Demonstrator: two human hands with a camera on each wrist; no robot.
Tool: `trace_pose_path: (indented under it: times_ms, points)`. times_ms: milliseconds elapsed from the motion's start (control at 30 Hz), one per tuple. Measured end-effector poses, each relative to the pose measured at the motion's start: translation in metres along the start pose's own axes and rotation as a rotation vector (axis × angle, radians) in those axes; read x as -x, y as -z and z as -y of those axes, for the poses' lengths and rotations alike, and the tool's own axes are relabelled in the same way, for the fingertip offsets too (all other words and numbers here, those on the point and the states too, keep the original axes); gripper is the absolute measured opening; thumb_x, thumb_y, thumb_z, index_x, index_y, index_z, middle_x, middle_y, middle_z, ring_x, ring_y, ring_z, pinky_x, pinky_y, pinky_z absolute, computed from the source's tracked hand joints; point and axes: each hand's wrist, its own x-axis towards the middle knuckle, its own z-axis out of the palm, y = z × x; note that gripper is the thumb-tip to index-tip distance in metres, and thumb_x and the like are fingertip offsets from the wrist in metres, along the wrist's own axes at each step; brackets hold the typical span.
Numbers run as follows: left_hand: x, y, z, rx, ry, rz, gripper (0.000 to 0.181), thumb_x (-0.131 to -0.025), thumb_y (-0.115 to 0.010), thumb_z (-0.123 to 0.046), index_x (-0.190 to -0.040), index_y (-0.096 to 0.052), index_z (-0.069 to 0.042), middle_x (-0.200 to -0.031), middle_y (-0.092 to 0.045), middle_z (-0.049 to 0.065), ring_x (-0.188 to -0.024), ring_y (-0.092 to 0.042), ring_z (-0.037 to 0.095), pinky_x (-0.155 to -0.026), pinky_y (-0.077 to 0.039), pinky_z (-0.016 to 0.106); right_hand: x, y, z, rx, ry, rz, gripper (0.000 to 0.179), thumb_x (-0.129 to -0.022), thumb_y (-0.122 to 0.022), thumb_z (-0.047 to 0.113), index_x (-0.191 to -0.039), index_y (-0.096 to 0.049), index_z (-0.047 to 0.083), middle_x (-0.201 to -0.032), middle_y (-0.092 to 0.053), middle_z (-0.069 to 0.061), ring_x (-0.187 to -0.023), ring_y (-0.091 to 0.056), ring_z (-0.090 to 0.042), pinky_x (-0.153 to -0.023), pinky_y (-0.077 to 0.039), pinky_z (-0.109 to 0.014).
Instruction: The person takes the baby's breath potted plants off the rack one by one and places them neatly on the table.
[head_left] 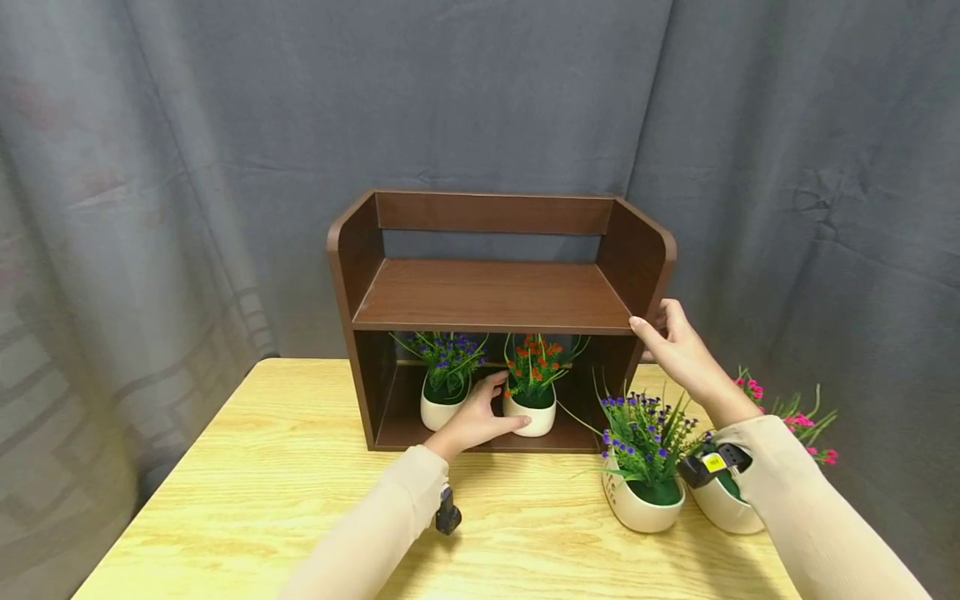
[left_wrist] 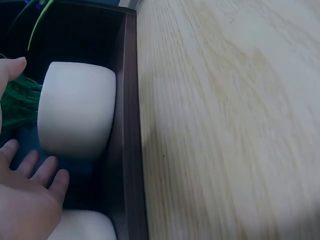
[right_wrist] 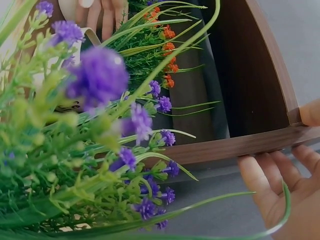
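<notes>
Largest on my feed is the grey curtain along the far side, then the pale wooden table in front of it. At the table's far side I have the dark brown shelf, two tiers high. Near its right front corner stand a white pot with purple flowers and, just right of that, a pink-flowered pot, partly hidden by the right sleeve. Inside the lower tier I see a blue-purple-flowered pot on the left and the orange-flowered pot right of it. The left hand is at the orange one, thumb and spread fingers around it; I cannot tell whether they touch. The right hand pinches the shelf's right side panel, thumb at the front edge, fingers against the outer face.
</notes>
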Motion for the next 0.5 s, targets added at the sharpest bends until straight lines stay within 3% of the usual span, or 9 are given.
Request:
trace_pose_path:
  times_ms: [333, 500]
  points:
    - [-0.015, -0.015, 0.006, 0.013, 0.021, -0.065, 0.095, -0.082, -0.083, -0.03, -0.155, -0.028, -0.004, -0.149, -0.035, 0.024, -0.136, -0.04, 0.04, -0.107, -0.039, 0.049, -0.001, 0.0, -0.002, 0.013, -0.012, 0.01, 0.056, -0.107, -0.043, 0.034, -0.142, -0.023, -0.005, -0.121, -0.039, -0.024, -0.11, -0.051, -0.039, -0.079, -0.053, -0.029]
    - [-0.021, -0.019, 0.008, 0.002, 0.064, -0.075, 0.1, -0.081, -0.083, -0.033, -0.156, -0.024, -0.004, -0.152, -0.033, 0.023, -0.14, -0.035, 0.036, -0.111, -0.034, 0.048, -0.001, 0.0, -0.005, 0.02, -0.024, 0.008, 0.058, -0.107, -0.043, 0.035, -0.144, -0.022, -0.004, -0.125, -0.039, -0.025, -0.112, -0.051, -0.041, -0.08, -0.052, -0.03]
